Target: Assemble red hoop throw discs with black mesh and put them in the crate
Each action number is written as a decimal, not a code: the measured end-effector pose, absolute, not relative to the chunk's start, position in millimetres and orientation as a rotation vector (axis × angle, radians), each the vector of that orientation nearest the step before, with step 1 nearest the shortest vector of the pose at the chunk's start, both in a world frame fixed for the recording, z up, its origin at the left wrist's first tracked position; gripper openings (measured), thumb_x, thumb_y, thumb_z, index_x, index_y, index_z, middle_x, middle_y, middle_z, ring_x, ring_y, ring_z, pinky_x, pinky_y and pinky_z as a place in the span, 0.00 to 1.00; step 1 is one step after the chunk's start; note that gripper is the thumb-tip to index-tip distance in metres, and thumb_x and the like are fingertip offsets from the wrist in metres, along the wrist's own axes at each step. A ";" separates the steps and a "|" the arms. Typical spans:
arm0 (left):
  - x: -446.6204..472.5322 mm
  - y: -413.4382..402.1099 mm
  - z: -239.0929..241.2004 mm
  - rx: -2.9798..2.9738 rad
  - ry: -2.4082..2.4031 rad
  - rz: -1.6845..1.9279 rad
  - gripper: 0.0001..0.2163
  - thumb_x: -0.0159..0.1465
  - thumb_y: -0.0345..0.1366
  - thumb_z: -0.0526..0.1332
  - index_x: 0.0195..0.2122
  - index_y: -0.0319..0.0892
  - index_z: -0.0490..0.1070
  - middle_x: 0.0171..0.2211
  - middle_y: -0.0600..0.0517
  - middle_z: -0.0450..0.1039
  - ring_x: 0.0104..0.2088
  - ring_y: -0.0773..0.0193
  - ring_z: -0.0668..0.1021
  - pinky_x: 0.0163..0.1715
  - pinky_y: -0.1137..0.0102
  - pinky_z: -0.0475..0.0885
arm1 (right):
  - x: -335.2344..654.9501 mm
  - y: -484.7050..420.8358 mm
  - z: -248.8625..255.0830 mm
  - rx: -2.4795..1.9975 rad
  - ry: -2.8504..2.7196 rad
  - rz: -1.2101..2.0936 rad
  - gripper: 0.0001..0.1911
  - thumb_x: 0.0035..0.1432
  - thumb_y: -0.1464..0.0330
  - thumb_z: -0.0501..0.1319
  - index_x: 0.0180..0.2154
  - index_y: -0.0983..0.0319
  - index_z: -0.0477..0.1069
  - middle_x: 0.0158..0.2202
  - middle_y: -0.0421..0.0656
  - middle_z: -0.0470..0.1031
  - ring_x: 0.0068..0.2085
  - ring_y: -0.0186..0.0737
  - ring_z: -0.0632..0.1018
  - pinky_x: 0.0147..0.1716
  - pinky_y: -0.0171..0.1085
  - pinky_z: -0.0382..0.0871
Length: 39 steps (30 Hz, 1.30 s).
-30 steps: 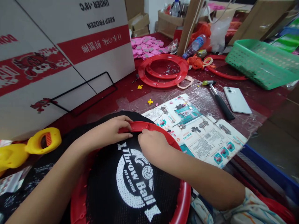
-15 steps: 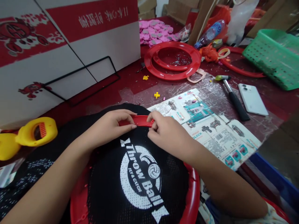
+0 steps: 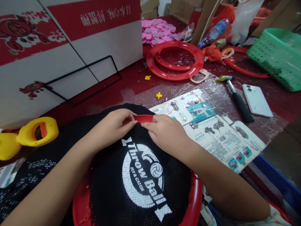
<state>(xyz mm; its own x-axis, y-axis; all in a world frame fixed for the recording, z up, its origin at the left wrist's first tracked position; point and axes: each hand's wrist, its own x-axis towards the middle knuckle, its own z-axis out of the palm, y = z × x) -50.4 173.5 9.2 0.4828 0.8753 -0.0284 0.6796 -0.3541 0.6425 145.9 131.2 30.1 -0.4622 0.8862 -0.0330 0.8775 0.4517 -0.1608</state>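
Right hand [image 3: 166, 133] has slid in and flattened, fingertips now meeting the left hand [image 3: 113, 125] at the far edge of the red hoop [image 3: 143, 118], which lies right before the person under the black mesh net [image 3: 141, 175]. Left thumb and forefinger are pinched tight on the rim, right fingers closed down on the mesh edge beside it. The net looks soft and stretchy and the hoop light and stiff, so the hem at the rim seems the place to grip; beyond lie a printed card sheet [image 3: 211, 131], a hammer [image 3: 237, 99] and spare red rings [image 3: 175, 75].
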 end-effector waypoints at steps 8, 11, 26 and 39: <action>-46.5 176.7 4.8 2.139 1.320 0.465 0.11 0.62 0.43 0.55 0.28 0.43 0.67 0.38 0.48 0.75 0.36 0.60 0.75 0.34 0.66 0.68 | 145.1 134.1 25.9 -1.652 -2.619 0.182 0.18 0.65 0.70 0.50 0.47 0.54 0.76 0.34 0.46 0.75 0.38 0.45 0.75 0.30 0.37 0.60; -46.3 177.3 2.8 2.113 1.355 0.474 0.10 0.61 0.42 0.56 0.28 0.43 0.68 0.39 0.48 0.76 0.35 0.59 0.75 0.34 0.66 0.68 | 144.6 133.4 25.7 -1.688 -2.613 0.150 0.16 0.64 0.71 0.51 0.43 0.56 0.78 0.33 0.46 0.74 0.37 0.44 0.74 0.28 0.37 0.57; -45.4 176.6 0.2 2.078 1.340 0.496 0.08 0.61 0.40 0.57 0.28 0.43 0.68 0.39 0.49 0.75 0.37 0.59 0.76 0.36 0.65 0.68 | 142.9 130.6 33.8 -1.639 -2.743 0.094 0.18 0.66 0.71 0.50 0.50 0.55 0.75 0.36 0.49 0.73 0.41 0.47 0.73 0.30 0.38 0.61; -49.7 173.5 2.1 2.152 1.164 0.456 0.10 0.66 0.41 0.52 0.37 0.44 0.70 0.44 0.48 0.72 0.44 0.59 0.74 0.45 0.62 0.70 | 164.3 138.3 51.2 -1.743 -2.208 0.805 0.13 0.59 0.70 0.61 0.46 0.60 0.76 0.36 0.41 0.80 0.37 0.37 0.77 0.36 0.33 0.65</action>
